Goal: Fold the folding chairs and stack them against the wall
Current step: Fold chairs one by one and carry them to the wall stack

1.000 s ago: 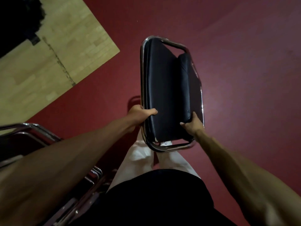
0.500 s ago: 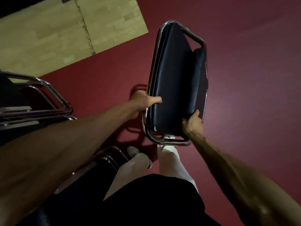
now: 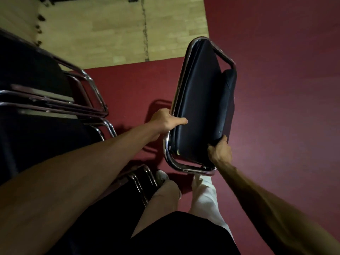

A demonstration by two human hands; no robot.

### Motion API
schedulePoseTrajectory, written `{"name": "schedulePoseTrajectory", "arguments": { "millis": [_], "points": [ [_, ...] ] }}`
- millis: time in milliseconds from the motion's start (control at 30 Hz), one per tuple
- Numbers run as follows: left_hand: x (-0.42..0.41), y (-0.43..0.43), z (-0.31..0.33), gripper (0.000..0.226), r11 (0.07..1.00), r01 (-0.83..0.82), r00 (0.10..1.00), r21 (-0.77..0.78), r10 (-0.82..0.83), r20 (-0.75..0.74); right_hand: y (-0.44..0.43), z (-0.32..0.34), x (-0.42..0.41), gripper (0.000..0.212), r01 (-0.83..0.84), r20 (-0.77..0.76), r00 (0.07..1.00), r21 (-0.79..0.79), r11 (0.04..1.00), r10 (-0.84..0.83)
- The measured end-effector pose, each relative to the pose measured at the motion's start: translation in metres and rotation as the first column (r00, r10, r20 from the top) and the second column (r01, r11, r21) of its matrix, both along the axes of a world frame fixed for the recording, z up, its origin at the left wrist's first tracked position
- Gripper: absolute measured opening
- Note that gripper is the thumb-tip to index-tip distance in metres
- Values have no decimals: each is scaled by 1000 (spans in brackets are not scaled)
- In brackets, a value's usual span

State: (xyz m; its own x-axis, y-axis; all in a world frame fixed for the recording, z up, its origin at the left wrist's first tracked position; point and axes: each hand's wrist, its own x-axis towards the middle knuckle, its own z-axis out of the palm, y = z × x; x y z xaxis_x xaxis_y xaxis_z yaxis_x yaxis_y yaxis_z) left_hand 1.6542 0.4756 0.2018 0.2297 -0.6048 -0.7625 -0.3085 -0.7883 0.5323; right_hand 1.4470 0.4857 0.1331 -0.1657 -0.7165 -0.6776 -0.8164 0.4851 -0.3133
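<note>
both hands grasp the folded chair (image 3: 198, 100) above the red floor (image 3: 285, 89): left hand (image 3: 165, 120) on its chrome frame, right hand (image 3: 219, 152) on the cushion edge; stacked chairs (image 3: 55, 100) stand left.

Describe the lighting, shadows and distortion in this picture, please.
Head view: dim light, so the stacked chairs at left sink into near-black; small glints on the chrome frame of the folded chair; its shadow falls on the red floor behind the left hand; wide-angle lens stretches the forearms.
</note>
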Motion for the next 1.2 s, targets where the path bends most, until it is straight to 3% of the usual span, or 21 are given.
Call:
{"name": "schedulePoseTrajectory", "arguments": {
  "millis": [100,300,433,633,733,833,933,1200],
  "points": [
    [37,28,-3,63,996,-79,997,28,80,-14,1,3,32,50,-147,-27,989,-4,989,147],
    [102,84,0,38,906,-424,903,10,423,-79,3,15,106,53,-484,-77,874,-43,874,480],
    [147,112,-2,43,848,-530,846,-16,527,-83,11,24,157,48,-582,-70,813,-55,811,578],
    [217,144,7,46,873,-483,875,-65,483,-14,42,17,218,45,-477,73,872,-89,874,484],
    [251,165,17,36,881,-469,881,-67,472,27,69,14,253,39,-406,159,895,-98,909,417],
    [277,189,27,26,876,-474,876,-83,479,59,97,9,283,46,-395,226,886,-89,914,405],
    [298,211,32,26,863,-496,859,-96,504,91,113,6,309,55,-426,250,864,-97,900,436],
    [338,270,29,25,786,-610,779,-102,618,107,132,8,368,47,-646,217,717,-150,748,662]
  ]
}}
